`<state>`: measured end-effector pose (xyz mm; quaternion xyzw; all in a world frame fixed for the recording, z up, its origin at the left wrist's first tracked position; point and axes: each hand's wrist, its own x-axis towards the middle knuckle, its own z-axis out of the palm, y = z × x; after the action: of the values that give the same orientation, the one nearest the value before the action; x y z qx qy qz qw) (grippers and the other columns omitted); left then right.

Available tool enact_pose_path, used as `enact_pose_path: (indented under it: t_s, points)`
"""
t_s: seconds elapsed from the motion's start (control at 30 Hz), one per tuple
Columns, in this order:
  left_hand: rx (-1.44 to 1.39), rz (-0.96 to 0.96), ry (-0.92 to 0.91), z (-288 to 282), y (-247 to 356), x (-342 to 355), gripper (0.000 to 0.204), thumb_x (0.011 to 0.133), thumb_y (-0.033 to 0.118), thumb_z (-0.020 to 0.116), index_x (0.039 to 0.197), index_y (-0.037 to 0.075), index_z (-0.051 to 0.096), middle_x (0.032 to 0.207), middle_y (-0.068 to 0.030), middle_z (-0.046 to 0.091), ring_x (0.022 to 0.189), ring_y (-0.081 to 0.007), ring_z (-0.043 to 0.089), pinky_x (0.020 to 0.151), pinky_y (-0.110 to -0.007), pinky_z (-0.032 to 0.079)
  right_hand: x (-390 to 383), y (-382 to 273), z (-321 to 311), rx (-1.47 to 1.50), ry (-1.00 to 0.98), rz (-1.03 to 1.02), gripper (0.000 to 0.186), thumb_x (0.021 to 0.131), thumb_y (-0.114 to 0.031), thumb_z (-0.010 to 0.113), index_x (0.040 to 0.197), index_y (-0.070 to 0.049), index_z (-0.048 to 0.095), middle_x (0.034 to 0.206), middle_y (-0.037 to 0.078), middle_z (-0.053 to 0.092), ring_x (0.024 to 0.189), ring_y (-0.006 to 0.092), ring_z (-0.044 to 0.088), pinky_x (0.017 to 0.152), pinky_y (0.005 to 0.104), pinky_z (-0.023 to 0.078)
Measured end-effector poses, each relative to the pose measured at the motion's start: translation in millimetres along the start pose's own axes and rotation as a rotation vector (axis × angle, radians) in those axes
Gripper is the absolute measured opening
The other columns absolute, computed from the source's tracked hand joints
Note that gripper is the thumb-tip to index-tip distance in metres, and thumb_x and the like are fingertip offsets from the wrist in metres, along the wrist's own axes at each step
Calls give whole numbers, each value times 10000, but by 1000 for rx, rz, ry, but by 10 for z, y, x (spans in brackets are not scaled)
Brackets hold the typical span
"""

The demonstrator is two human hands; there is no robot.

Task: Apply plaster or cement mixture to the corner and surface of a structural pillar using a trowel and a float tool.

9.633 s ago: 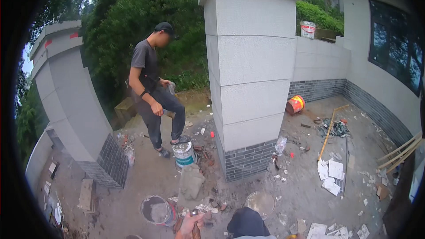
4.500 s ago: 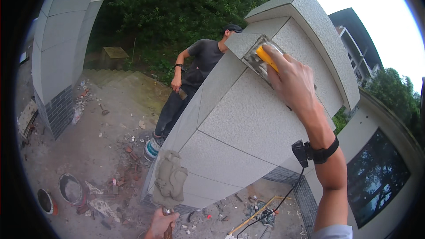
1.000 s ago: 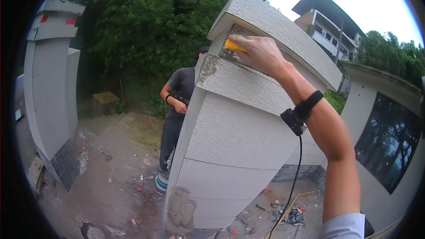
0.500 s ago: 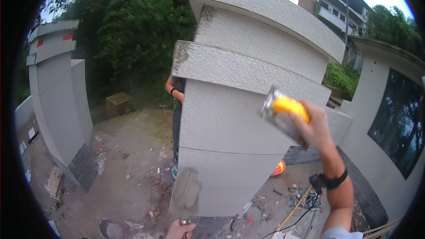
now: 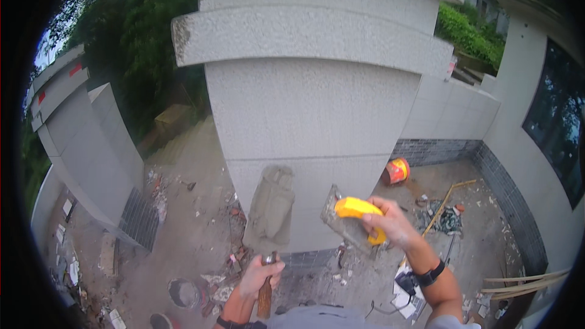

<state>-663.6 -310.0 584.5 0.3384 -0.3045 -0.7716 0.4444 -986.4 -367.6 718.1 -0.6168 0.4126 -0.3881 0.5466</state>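
Note:
My left hand (image 5: 253, 280) is closed round the wooden handle of a trowel (image 5: 264, 300), low in front of me. A thick heap of wet grey mortar (image 5: 272, 204) lies on the trowel's broad blade. To the right, my right hand (image 5: 395, 224) grips the yellow handle of a plastering trowel (image 5: 359, 208), whose metal plate is smeared with grey. That plate is held beside the mortar, with a gap between them. Behind both tools rises a pale, rough-faced pillar (image 5: 311, 109) with stepped ledges; I cannot tell whether either blade touches it.
An orange-red bucket (image 5: 397, 172) sits by the low wall at right. A mortar-stained bucket (image 5: 184, 292) stands on the ground at lower left. Rubble, a yellow pole (image 5: 440, 210) and wooden strips (image 5: 527, 285) lie about. Another pillar (image 5: 100, 152) stands at left.
My right hand has come down and left with the plastering trowel, from the pillar's upper right toward the mortar. The view has tilted down. The person behind the pillar is no longer visible.

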Motion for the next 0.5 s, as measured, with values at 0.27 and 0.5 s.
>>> enact_pose_path:
  t_s: [0.27,0.5]
  points:
    - [50,53,41,253,75,78,178,891,78,664,935,78,492,592,9,487,454,-87,476,403,-240,374,90,-541,173,-808,34,-347,410,909,-369,634,1062,12,642,702,163,614,618,294,625,590,354,469]
    - [26,45,-15,252,72,128,186,890,69,654,944,76,477,598,3,489,463,-95,482,412,-251,385,300,-536,353,-810,18,-473,380,895,-341,655,1081,-9,633,754,187,646,689,348,658,616,396,497]
